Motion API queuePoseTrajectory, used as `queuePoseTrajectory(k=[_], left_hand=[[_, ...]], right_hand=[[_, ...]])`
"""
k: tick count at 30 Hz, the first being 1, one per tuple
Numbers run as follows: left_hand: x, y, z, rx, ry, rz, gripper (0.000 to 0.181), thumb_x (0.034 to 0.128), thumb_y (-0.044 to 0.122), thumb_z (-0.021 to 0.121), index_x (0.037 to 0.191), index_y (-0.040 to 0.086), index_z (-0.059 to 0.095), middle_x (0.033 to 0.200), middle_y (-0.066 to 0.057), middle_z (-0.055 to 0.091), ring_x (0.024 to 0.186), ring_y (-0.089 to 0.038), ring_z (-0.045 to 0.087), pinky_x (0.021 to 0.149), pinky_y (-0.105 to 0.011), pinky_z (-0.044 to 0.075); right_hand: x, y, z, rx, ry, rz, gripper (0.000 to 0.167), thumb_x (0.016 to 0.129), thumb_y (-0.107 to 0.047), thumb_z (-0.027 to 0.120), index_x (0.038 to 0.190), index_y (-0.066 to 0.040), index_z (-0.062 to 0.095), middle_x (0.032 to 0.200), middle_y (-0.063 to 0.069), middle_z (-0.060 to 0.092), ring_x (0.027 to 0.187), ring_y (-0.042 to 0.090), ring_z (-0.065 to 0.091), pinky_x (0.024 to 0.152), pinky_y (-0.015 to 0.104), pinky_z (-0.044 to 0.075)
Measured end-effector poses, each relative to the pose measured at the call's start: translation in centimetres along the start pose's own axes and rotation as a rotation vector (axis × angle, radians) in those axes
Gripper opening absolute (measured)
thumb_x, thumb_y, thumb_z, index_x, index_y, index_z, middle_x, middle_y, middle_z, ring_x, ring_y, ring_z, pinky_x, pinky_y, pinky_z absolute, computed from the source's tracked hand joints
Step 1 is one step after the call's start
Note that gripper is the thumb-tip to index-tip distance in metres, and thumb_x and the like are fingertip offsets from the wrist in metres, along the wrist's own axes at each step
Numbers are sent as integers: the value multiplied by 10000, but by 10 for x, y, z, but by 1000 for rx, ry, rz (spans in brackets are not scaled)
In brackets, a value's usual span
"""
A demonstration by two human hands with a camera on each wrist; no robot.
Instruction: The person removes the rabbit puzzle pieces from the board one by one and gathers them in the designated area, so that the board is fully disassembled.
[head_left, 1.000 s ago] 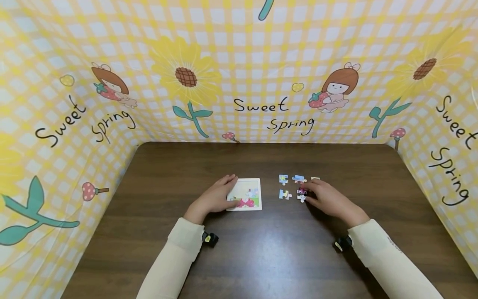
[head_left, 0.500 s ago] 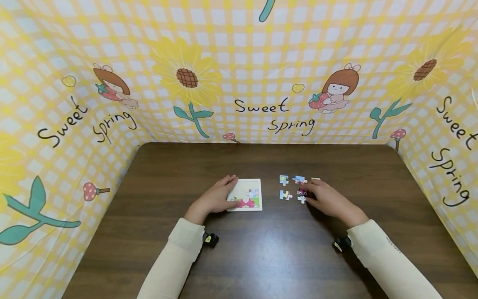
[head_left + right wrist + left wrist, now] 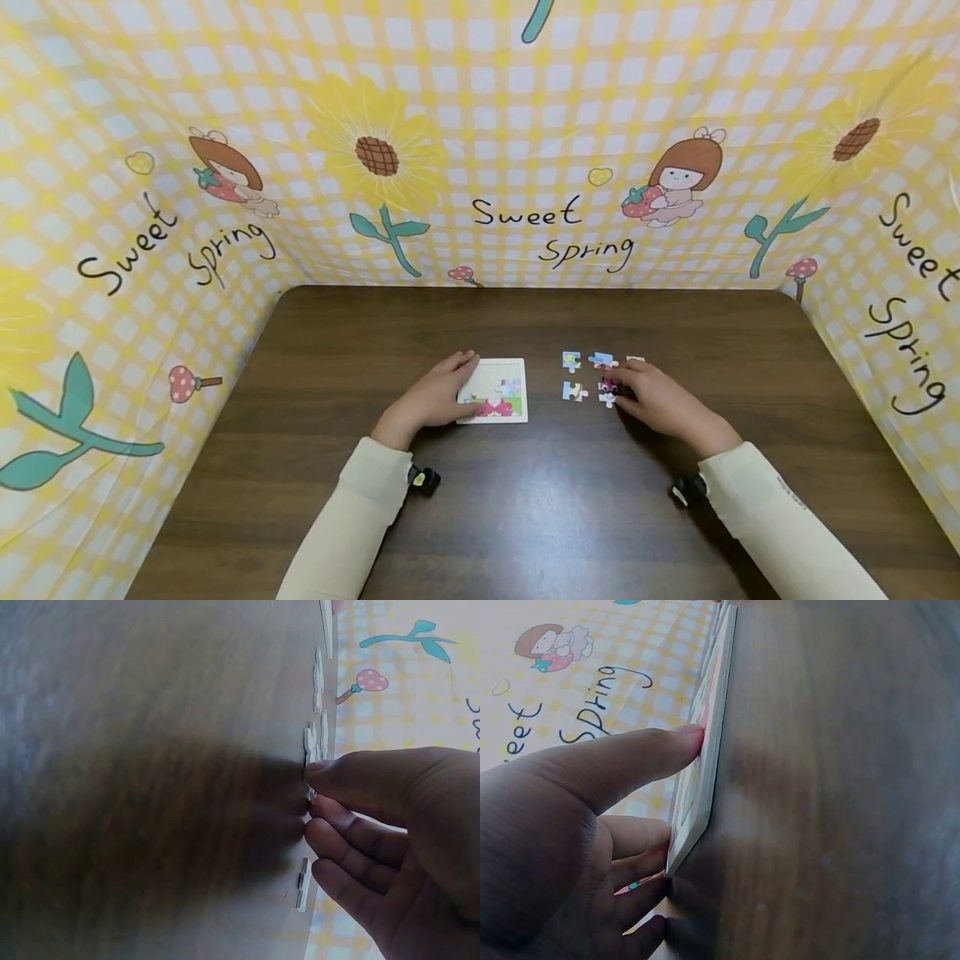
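In the head view my left hand (image 3: 431, 396) rests on the left side of a small square puzzle board (image 3: 516, 367) with a pale frame. Its thumb lies over the printed face, and its extended fingers touch the edge, as the left wrist view shows. Pink, green and blue pieces fill the board's lower part. To the right, my right hand (image 3: 660, 402) pinches a pink and white puzzle piece (image 3: 607, 400) low at the table, the thumb (image 3: 326, 776) on its edge; the hand partly hides it.
Several loose pieces lie around the right hand: a blue and yellow one (image 3: 571, 360), a blue one (image 3: 601, 359), a white and yellow one (image 3: 573, 391) and a pale one (image 3: 635, 359), partly hidden. The brown wooden table (image 3: 525, 517) meets a yellow checked cloth (image 3: 525, 150).
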State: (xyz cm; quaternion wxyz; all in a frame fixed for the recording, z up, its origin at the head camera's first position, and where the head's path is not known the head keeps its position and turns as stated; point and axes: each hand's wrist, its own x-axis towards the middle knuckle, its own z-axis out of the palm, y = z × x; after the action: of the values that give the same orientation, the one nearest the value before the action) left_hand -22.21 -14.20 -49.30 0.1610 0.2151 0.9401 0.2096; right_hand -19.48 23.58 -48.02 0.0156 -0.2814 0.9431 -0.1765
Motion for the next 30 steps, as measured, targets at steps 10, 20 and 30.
queuePoseTrajectory(k=[10,20,30], left_hand=[[2,0,-1,-7,6,7,850,884,437,688,1551,136,254,1607,-11,206,1476,-219,125,1151,-419,206],[2,-1,-3,3,6,16,847,893,442,676,1552,131,246,1608,-13,202,1475,-226,129,1151,-417,206],[0,0,-1,-16,12,5,858,880,431,697,1552,134,253,1607,-10,207,1476,-221,128,1149,-429,214]], right_hand=[[-1,2,-1,2,14,-12,410,870,-77,726,1256,20,631,1147,167,624,1046,322,600,874,489,492],[5,-9,-9,33,32,1,377,910,-154,693,1264,-35,643,1138,135,612,1059,303,588,909,475,474],[31,-44,-12,115,50,11,532,928,-284,679,1376,-33,541,1307,130,532,970,234,624,868,434,499]])
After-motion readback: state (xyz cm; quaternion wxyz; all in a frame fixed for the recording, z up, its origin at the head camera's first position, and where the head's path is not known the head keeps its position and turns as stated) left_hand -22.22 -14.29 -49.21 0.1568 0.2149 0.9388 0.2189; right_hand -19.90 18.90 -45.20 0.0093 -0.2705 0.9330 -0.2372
